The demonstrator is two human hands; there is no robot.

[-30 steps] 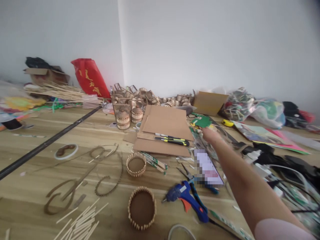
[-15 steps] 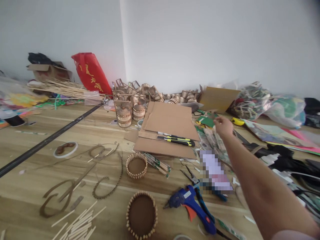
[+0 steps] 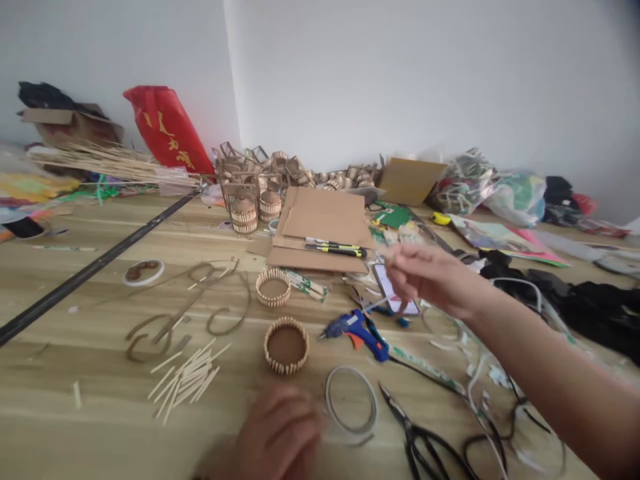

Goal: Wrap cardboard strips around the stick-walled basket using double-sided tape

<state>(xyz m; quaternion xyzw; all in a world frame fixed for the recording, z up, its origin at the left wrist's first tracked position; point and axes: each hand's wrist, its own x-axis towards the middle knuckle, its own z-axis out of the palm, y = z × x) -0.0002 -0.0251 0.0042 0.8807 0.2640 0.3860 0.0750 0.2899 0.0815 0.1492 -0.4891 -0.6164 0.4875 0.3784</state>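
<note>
My right hand (image 3: pixel 430 273) is raised over the phone (image 3: pixel 406 301), its thumb and fingers pinched together; what sits between the fingertips is too blurred to name. Low in the middle, my left hand (image 3: pixel 283 433) is smeared by motion, with its fingers curled in and anything inside them hidden. Just beyond it stands a round stick-walled basket base (image 3: pixel 287 367) with a brown bottom. A smaller basket base (image 3: pixel 273 300) stands behind that one. To their right lies a blue glue gun (image 3: pixel 357 330) with an orange trigger.
A roll of tape (image 3: pixel 327 400) and black-handled scissors (image 3: pixel 417 433) lie at the front right. Loose sticks (image 3: pixel 187 380) are piled at left. Cutters (image 3: pixel 335 250) rest on stacked cardboard (image 3: pixel 325 210). Finished small baskets (image 3: pixel 244 217) stand by the wall. A black strip (image 3: pixel 105 260) crosses the left side.
My right hand has drawn back from beside the green packets toward me, over the phone. My left hand has come into view at the bottom. The view has shifted, showing the tape and scissors.
</note>
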